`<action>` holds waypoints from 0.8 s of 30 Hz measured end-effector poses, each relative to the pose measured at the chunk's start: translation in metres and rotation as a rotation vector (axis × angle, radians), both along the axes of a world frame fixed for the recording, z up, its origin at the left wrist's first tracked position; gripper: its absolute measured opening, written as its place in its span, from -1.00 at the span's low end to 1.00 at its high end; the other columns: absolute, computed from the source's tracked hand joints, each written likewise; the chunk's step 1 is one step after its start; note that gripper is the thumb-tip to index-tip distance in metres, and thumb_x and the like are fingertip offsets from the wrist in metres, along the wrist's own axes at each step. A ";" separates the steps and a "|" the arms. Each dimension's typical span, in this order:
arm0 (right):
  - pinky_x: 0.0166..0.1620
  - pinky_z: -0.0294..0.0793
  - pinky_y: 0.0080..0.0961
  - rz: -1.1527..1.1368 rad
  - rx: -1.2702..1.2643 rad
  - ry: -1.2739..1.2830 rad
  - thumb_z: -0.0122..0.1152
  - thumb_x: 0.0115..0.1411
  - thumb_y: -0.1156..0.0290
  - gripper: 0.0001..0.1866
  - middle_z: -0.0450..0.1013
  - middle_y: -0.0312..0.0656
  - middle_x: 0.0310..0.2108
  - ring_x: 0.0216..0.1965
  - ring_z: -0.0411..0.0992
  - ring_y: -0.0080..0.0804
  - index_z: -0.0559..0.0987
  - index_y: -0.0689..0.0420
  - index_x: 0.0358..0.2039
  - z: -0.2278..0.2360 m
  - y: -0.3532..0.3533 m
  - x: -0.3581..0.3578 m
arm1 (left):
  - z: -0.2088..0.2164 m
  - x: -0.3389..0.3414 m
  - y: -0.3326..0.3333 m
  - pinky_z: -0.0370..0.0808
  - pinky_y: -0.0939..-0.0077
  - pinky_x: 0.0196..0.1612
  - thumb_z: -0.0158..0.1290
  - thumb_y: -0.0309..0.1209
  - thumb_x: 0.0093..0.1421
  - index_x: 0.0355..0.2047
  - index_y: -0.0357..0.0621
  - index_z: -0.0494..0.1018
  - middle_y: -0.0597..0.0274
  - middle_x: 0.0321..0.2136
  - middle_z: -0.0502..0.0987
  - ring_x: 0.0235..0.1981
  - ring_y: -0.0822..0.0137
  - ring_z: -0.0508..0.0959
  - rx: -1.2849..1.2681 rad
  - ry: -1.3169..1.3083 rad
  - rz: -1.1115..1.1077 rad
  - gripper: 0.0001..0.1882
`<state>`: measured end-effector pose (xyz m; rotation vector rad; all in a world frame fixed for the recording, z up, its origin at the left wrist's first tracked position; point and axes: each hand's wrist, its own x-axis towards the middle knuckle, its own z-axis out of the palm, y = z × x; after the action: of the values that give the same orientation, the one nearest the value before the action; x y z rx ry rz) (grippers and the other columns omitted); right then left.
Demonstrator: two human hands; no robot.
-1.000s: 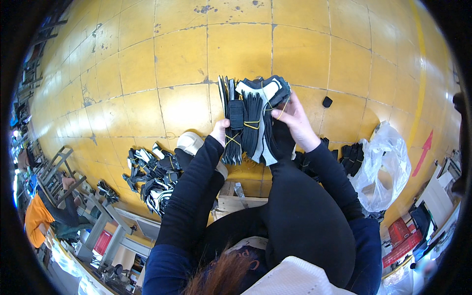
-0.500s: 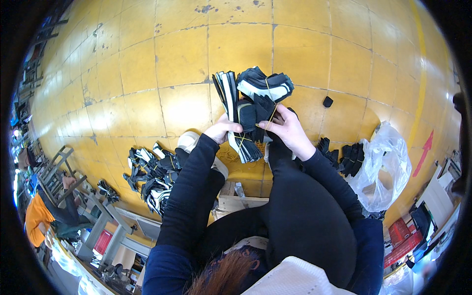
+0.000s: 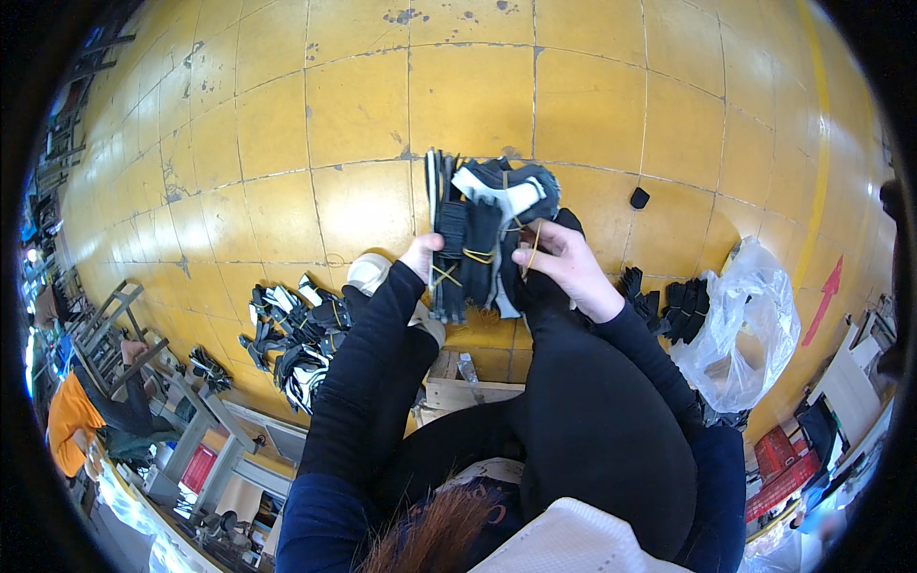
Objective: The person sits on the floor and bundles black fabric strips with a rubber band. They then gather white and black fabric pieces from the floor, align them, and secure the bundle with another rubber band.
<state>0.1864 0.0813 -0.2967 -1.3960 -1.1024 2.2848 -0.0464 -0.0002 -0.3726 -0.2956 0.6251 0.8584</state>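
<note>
My left hand (image 3: 420, 257) is closed on the left side of a cluster of banded fabric-piece bundles (image 3: 480, 234), in black, grey and white. Yellow elastic bands cross the bundles at several places. At the top right of the cluster, a black-and-white bundle (image 3: 521, 194) fans outward. Close to the cluster's right edge, my right hand (image 3: 570, 271) pinches a thin yellow rubber band (image 3: 534, 250) between thumb and fingers. The band stands stretched upright from the fingertips. Whether its far end loops around a bundle cannot be made out.
A pile of black and white fabric bundles (image 3: 301, 334) lies left of my legs. At right are more black bundles (image 3: 685, 310) and a clear plastic bag (image 3: 740, 329). A small black piece (image 3: 639, 198) rests on the yellow floor. A wooden box (image 3: 463, 393) sits between my legs.
The cluster has turned and shifted slightly lower and right, bringing a banded black bundle to its front. My right hand has drawn slightly right with the rubber band.
</note>
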 end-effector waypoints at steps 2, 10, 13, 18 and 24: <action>0.21 0.18 -0.47 -0.196 -0.058 0.161 0.33 0.12 0.26 -0.44 0.45 -0.15 0.00 0.10 0.33 -0.42 0.43 0.30 0.06 -0.002 0.004 0.002 | 0.020 0.007 0.011 0.40 0.06 0.15 0.30 -0.03 -0.22 0.22 -0.25 0.21 -0.12 0.08 0.40 0.06 -0.02 0.46 0.091 0.023 0.057 0.01; 0.13 0.21 -0.48 -0.231 -0.040 0.227 0.28 0.14 0.28 -0.44 0.36 -0.14 0.01 0.04 0.31 -0.42 0.32 0.28 0.07 0.014 0.022 -0.029 | 0.002 0.009 0.018 0.44 -0.02 0.11 0.22 0.37 -0.23 0.27 -0.17 0.12 -0.14 0.15 0.32 0.07 -0.07 0.45 0.213 0.170 0.227 0.20; -0.03 0.29 -0.54 -0.264 -0.037 0.148 0.28 0.14 0.21 -0.47 0.41 -0.23 -0.18 -0.14 0.33 -0.50 0.36 0.27 0.00 0.010 0.020 -0.035 | 0.014 0.017 0.033 0.46 -0.02 0.08 0.25 0.30 -0.19 0.26 -0.16 0.16 -0.12 0.13 0.35 0.05 -0.04 0.47 0.278 0.176 0.173 0.13; 0.14 0.18 -0.49 -0.267 -0.090 0.043 0.26 0.15 0.14 -0.42 0.42 -0.15 -0.04 0.00 0.32 -0.44 0.37 0.29 0.04 0.013 0.022 -0.031 | 0.012 0.015 0.036 0.48 -0.03 0.04 0.27 0.24 -0.19 0.24 -0.16 0.18 -0.10 0.06 0.42 -0.01 -0.06 0.51 0.160 0.168 0.151 0.10; 0.22 0.10 -0.38 -0.238 -0.069 0.115 0.13 0.15 -0.16 -0.15 0.31 -0.26 0.13 0.15 0.24 -0.45 0.17 0.15 0.26 0.004 0.025 0.001 | 0.006 -0.002 0.042 0.40 0.32 0.16 0.28 -0.17 -0.12 0.20 -0.27 0.24 0.00 0.08 0.43 0.04 0.15 0.48 0.215 -0.204 0.081 -0.12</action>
<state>0.1871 0.1067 -0.2929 -1.3226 -0.7846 2.2175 -0.0485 0.0414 -0.3669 -0.2115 0.3294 0.9513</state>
